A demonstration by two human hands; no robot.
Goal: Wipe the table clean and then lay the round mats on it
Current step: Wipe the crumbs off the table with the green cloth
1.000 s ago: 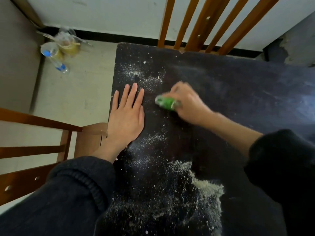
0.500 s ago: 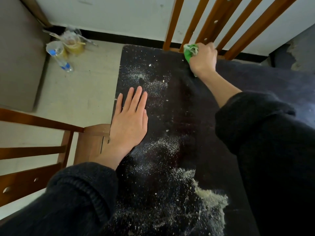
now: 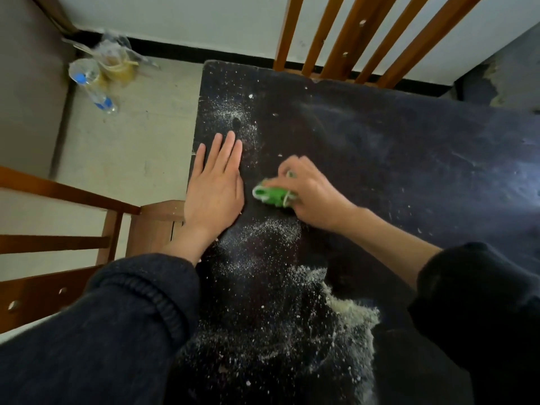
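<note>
At frame centre-left, the left hand (image 3: 214, 190) is lying flat on the table (image 3: 409, 147), fingers straight. Just to its right, the right hand (image 3: 309, 192) is gripping the bunched green cloth (image 3: 271, 195), poking out leftward from its curled fingers. Below both, pale crumbs (image 3: 344, 308) are waiting, nearer the right hand.

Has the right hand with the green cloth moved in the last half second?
Yes. The right hand pulled the green cloth back from the far table edge by the chair slats, nearer the left hand.
</note>
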